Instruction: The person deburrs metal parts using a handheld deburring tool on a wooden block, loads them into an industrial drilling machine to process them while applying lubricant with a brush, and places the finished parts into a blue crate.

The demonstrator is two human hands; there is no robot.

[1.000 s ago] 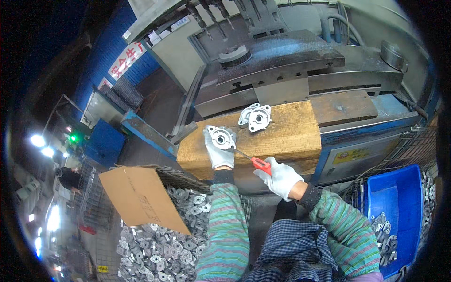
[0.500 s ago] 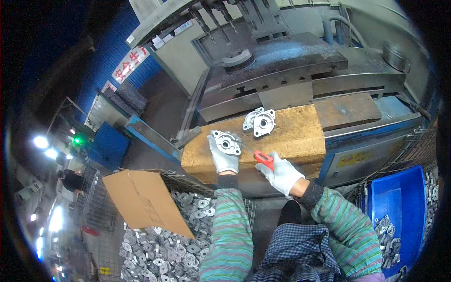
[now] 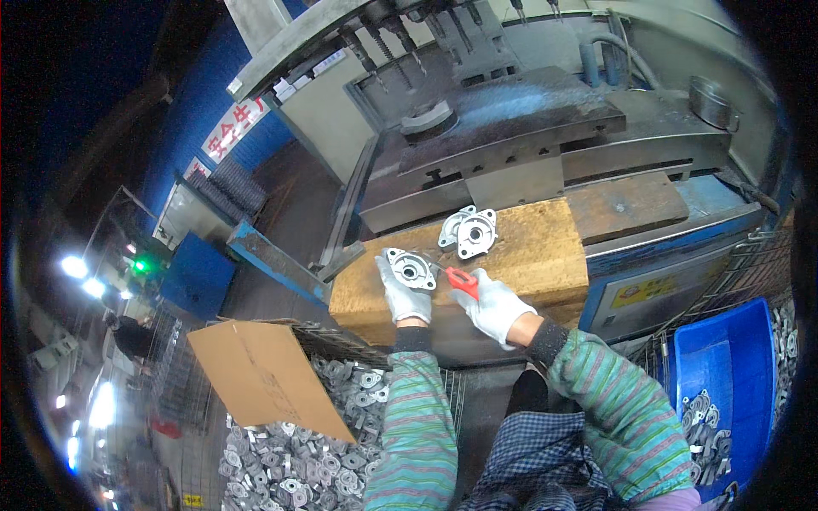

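My left hand (image 3: 407, 303), in a white glove, is closed round a silver metal casting (image 3: 411, 271) with a round bore and bolt ears, just above the wooden block (image 3: 528, 272). In my gloved right hand (image 3: 498, 312) is a scissors-like tool with a red looped handle (image 3: 461, 280). Its thin metal tip meets the right edge of the casting; exactly where it touches is too small to tell. Farther back on the block lie two similar castings (image 3: 475, 233), one partly over the other.
Beyond the block stands a drilling machine with several spindles (image 3: 400, 43) over a steel table (image 3: 511, 119). At lower left, a wire basket holds many castings (image 3: 298, 473), with a cardboard sheet (image 3: 264, 375) on top. A blue bin (image 3: 720, 341) with castings stands at right.
My right hand and the red-handled tool have shifted slightly left and up, and the handle has turned so its loop shows. The held casting has tilted a little in my left hand.
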